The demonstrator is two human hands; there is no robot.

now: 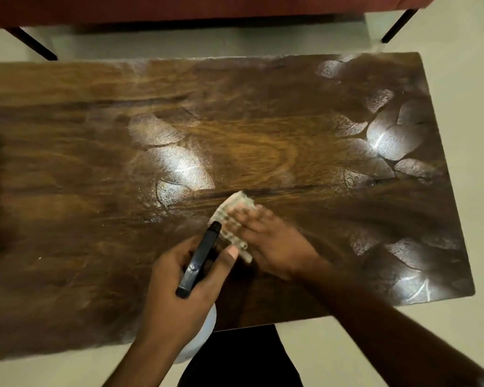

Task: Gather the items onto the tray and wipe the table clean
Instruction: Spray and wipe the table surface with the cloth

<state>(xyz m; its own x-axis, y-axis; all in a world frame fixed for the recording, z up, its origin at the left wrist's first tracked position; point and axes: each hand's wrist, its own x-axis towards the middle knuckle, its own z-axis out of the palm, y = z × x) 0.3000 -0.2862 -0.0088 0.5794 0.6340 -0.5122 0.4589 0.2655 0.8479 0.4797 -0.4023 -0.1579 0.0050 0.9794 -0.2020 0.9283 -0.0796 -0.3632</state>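
Observation:
A dark wooden table [95, 163] fills the view, with wet spray patches [176, 166] near its middle and along the right side. My right hand [274, 241] lies flat on a pale checked cloth [232, 210], pressing it onto the tabletop near the front middle; the hand is blurred. My left hand [179, 280] grips a spray bottle [199, 261] by its black trigger head, nozzle pointing toward the cloth. The bottle's white body [204, 331] shows below my palm at the table's front edge. No tray is in view.
A reddish-brown sofa or bench [179, 7] on black legs [34, 43] stands beyond the table's far edge. Pale floor [464, 79] surrounds the table. My dark-clothed legs [241, 358] are at the front edge.

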